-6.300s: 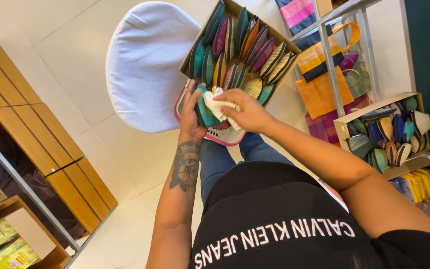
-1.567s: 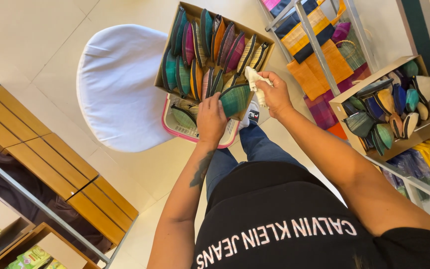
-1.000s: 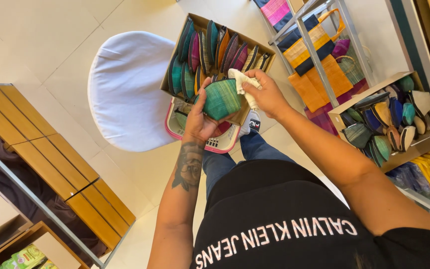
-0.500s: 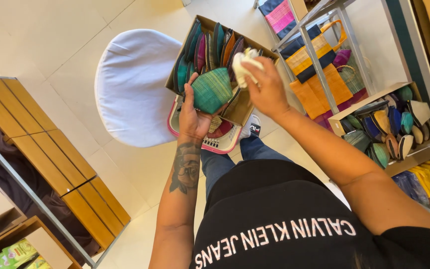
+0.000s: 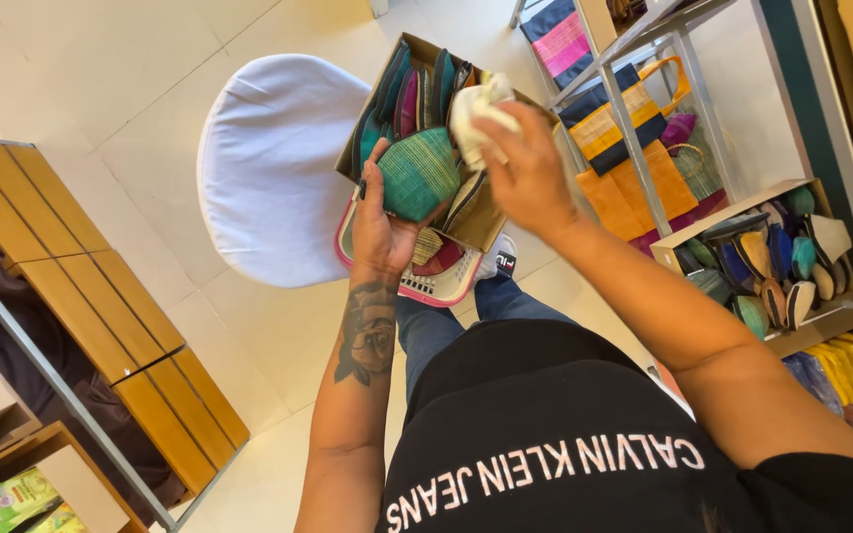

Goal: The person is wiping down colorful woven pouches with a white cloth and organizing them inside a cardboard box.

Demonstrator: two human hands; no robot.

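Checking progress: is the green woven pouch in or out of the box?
Out: the left hand holds the green woven pouch above the cardboard box.

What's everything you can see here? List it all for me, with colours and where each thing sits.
Green woven rounded pouch: one, green, held in the left hand, above the box.
White crumpled cloth: one, white, in the right hand.
Brown cardboard box of pouches: one, many colours inside, on the pink basket.
Pink plastic basket: one, pink and white, on the lap.
White-covered chair: one, left of the box.
Second box of pouches: one, on the right shelf.
Orange striped woven bag: one, on the metal rack.
Wooden slatted bench: one, brown, far left.
Left hand: grip on the pouch.
Right hand: grip on the cloth.
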